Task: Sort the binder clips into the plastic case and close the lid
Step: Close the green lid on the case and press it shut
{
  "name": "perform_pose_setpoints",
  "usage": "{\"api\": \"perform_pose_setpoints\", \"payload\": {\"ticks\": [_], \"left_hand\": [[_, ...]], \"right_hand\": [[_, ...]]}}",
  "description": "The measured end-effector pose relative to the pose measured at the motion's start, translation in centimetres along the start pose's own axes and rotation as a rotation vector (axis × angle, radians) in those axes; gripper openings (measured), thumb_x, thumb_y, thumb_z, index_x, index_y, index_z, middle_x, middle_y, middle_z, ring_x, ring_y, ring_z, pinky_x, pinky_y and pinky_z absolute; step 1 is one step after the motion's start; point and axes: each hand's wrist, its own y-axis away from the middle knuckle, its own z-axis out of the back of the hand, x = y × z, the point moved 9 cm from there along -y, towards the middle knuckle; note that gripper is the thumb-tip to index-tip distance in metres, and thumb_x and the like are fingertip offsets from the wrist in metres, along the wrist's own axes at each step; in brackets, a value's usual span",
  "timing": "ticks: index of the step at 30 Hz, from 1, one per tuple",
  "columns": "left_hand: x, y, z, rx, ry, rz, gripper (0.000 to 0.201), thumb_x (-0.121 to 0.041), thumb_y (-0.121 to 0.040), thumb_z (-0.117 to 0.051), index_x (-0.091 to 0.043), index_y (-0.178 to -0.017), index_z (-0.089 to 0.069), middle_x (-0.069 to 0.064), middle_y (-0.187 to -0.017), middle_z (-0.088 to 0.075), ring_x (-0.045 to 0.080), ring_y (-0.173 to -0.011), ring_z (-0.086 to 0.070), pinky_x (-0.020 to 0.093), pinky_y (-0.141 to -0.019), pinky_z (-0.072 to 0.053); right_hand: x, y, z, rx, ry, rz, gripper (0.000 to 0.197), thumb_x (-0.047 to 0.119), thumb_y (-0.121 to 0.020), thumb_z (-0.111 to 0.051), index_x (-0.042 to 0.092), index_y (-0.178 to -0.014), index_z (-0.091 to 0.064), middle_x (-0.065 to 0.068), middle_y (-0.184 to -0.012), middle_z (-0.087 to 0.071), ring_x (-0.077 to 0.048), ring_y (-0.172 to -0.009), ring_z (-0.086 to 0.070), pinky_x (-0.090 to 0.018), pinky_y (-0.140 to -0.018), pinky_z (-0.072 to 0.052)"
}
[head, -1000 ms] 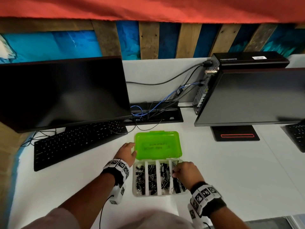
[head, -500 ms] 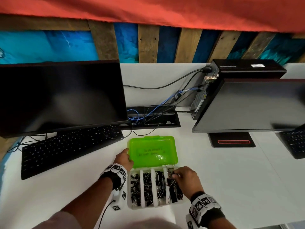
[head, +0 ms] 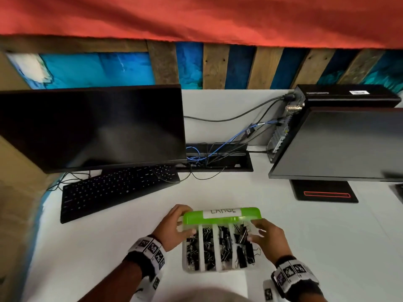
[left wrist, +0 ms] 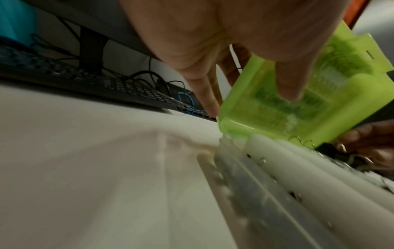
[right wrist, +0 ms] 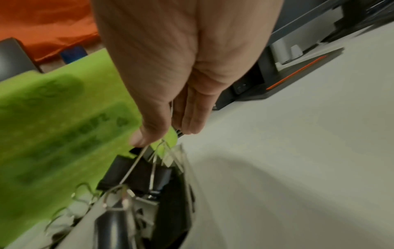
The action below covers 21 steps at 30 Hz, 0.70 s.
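**Head view: lid half down over a full case**

The clear plastic case (head: 197, 270) sits on the white surface (head: 305, 247), its four compartments packed with black binder clips (head: 208, 247). Half a second ago the green lid (head: 222, 215) lay open and flat; now it stands nearly on edge, swinging toward six o'clock. At nine o'clock of the case, the left hand (head: 172, 227) grips the lid's corner, thumb inside, fingers behind. At three o'clock, the right hand (head: 269, 238) has fingers and thumb pinched on a clip's wire handle in the rightmost compartment.
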Motion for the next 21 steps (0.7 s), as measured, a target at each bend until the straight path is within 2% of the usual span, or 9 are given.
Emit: {"api": "perform_pose_setpoints", "payload": {"ticks": [2, 5, 7, 9, 11, 13, 15, 18, 21], "left_hand": [[-0.7, 1.7, -0.9, 0.07, -0.07, -0.057, 0.069, -0.035, -0.06, -0.084, -0.037, -0.118, -0.048, -0.024, -0.127, -0.042, -0.008, -0.119, -0.042, 0.012, -0.1, -0.037], [-0.7, 4.8, -3.0, 0.149, -0.252, -0.241, 0.085, -0.058, -0.053, -0.083, -0.028, -0.125, -0.049, -0.014, -0.141, -0.036, -0.008, -0.136, -0.021, 0.011, -0.112, -0.019], [0.4, 6.7, -4.7, 0.239, -0.333, -0.257, 0.091, -0.069, -0.053, -0.077, -0.037, -0.13, -0.042, -0.017, -0.149, -0.023, -0.003, -0.143, -0.004, 0.016, -0.116, -0.012], [1.2, 7.6, -5.3, 0.253, -0.365, -0.238, 0.084, -0.075, -0.055, -0.07, -0.051, -0.127, -0.033, -0.032, -0.149, -0.01, -0.003, -0.143, 0.004, 0.022, -0.118, -0.012], [0.9, 7.5, -5.2, 0.207, -0.365, -0.21, 0.068, -0.074, -0.06, -0.066, -0.061, -0.119, -0.034, -0.042, -0.144, -0.008, -0.005, -0.142, 0.0, 0.028, -0.118, -0.022], [0.5, 7.3, -5.2, 0.175, -0.398, -0.168, 0.064, -0.071, -0.06, -0.067, -0.055, -0.117, -0.042, -0.043, -0.141, -0.014, -0.008, -0.141, -0.003, 0.028, -0.116, -0.027], [0.3, 7.3, -5.2, 0.174, -0.437, -0.142, 0.069, -0.07, -0.06, -0.068, -0.043, -0.121, -0.049, -0.039, -0.139, -0.018, -0.007, -0.141, -0.002, 0.026, -0.115, -0.027], [-0.2, 7.4, -5.4, 0.21, -0.527, -0.156, 0.072, -0.07, -0.062, -0.065, -0.037, -0.123, -0.049, -0.026, -0.143, -0.024, 0.0, -0.142, -0.004, 0.028, -0.116, -0.025], [-1.1, 7.3, -5.6, 0.262, -0.678, -0.167, 0.074, -0.071, -0.064, -0.06, -0.034, -0.126, -0.046, -0.011, -0.148, -0.029, 0.011, -0.143, -0.011, 0.035, -0.115, -0.025]], "right_hand": [[-1.6, 0.5, 1.6, -0.081, 0.012, -0.019, 0.029, 0.0, -0.074, -0.075, 0.017, -0.096, -0.067, -0.002, -0.089, -0.068, -0.023, -0.088, -0.066, -0.021, -0.081, -0.052], [-4.5, 0.8, 3.3, -0.121, -0.108, -0.127, 0.011, 0.014, -0.087, -0.064, 0.019, -0.097, -0.066, -0.005, -0.081, -0.072, -0.027, -0.077, -0.068, -0.047, -0.082, -0.056], [-5.0, 0.9, 2.4, -0.042, -0.176, -0.174, 0.024, 0.039, -0.088, -0.06, 0.019, -0.101, -0.065, -0.007, -0.085, -0.073, -0.022, -0.073, -0.069, -0.047, -0.079, -0.056], [-3.8, 1.8, 0.1, 0.151, -0.057, -0.151, 0.041, 0.062, -0.081, -0.054, 0.027, -0.099, -0.065, -0.001, -0.093, -0.074, -0.013, -0.078, -0.069, -0.036, -0.079, -0.054], [-2.9, 2.8, -1.8, 0.276, 0.124, -0.111, 0.041, 0.065, -0.079, -0.056, 0.032, -0.103, -0.063, 0.004, -0.099, -0.073, -0.008, -0.084, -0.066, -0.023, -0.079, -0.051], [-2.8, 3.2, -2.3, 0.257, 0.175, -0.094, 0.041, 0.059, -0.081, -0.058, 0.028, -0.108, -0.063, 0.002, -0.103, -0.073, -0.012, -0.089, -0.066, -0.023, -0.08, -0.05], [-2.9, 3.4, -2.4, 0.219, 0.17, -0.092, 0.041, 0.055, -0.083, -0.058, 0.025, -0.111, -0.064, 0.0, -0.106, -0.073, -0.017, -0.095, -0.066, -0.027, -0.083, -0.05], [-3.3, 3.9, -2.2, 0.233, 0.159, -0.137, 0.042, 0.055, -0.081, -0.061, 0.029, -0.114, -0.064, 0.001, -0.106, -0.072, -0.019, -0.098, -0.066, -0.027, -0.08, -0.05], [-4.7, 4.2, -1.5, 0.199, 0.163, -0.281, 0.07, 0.072, -0.063, -0.066, 0.02, -0.11, -0.066, -0.005, -0.102, -0.072, -0.024, -0.094, -0.067, -0.033, -0.079, -0.057]]}}
